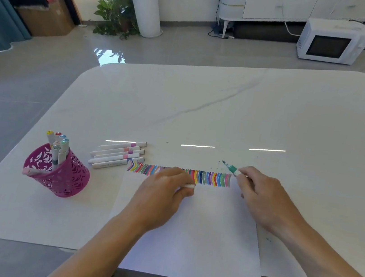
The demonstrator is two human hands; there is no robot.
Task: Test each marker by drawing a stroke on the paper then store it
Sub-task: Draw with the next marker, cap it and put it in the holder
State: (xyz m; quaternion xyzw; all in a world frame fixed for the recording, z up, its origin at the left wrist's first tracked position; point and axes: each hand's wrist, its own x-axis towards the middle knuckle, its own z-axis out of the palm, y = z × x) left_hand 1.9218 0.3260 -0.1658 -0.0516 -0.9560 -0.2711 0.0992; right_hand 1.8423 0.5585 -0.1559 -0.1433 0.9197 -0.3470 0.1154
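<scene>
Our right hand pinched the uncapped green marker past the paper's far corner; our left hand gripped its cap (probably). That tip risked inking the table.

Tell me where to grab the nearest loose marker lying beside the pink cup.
Pinch the nearest marker at mid-barrel, coming straight down. It lies flat on the table, hard against its neighbour on the far side, so only the top and near side are free. The pink cup stands clear to its left.
</scene>
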